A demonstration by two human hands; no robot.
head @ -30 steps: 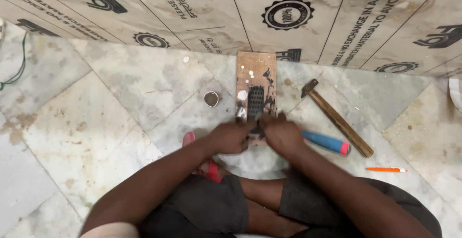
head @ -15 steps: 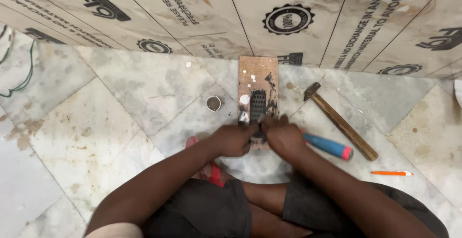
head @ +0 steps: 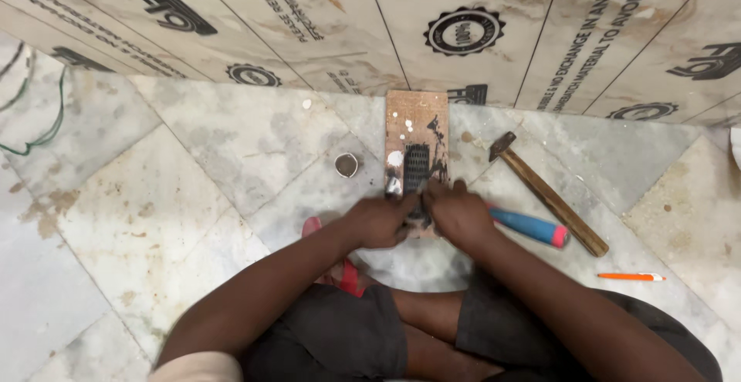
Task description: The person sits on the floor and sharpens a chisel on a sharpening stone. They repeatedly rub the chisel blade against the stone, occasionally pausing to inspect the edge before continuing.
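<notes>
1. Both hands are meeting at the centre of the frame: the left hand [head: 380,221] and the right hand [head: 457,214] are curling, fingers closed, around the near end of a small black ribbed block-shaped object [head: 417,170]. What exactly the fingers are pinching beneath is hidden.
2. That black ribbed object is lying on a narrow reddish-brown wooden board [head: 417,123], which is resting flat on the floor and running away from the person toward the upper centre.
3. Compared with a second ago, the hands are sitting in nearly the same spot on the board and the view is merely shifting a little; the grip seems to be holding steady, so the work on the black piece appears to be continuing rather than finishing.
4. Just right of the right hand, a tool with a blue-and-red plastic handle [head: 529,226] is lying on the pale marble floor [head: 193,166].
5. Beyond it, a hammer with a brown wooden handle [head: 548,197] is lying diagonally, head toward the board.
6. An orange pen [head: 630,277] is lying at the right, well apart.
7. Left of the board, a small round metal cap [head: 346,165] is sitting alone.
8. Farthest off, printed protective sheeting [head: 324,11] is covering the top of the frame.
</notes>
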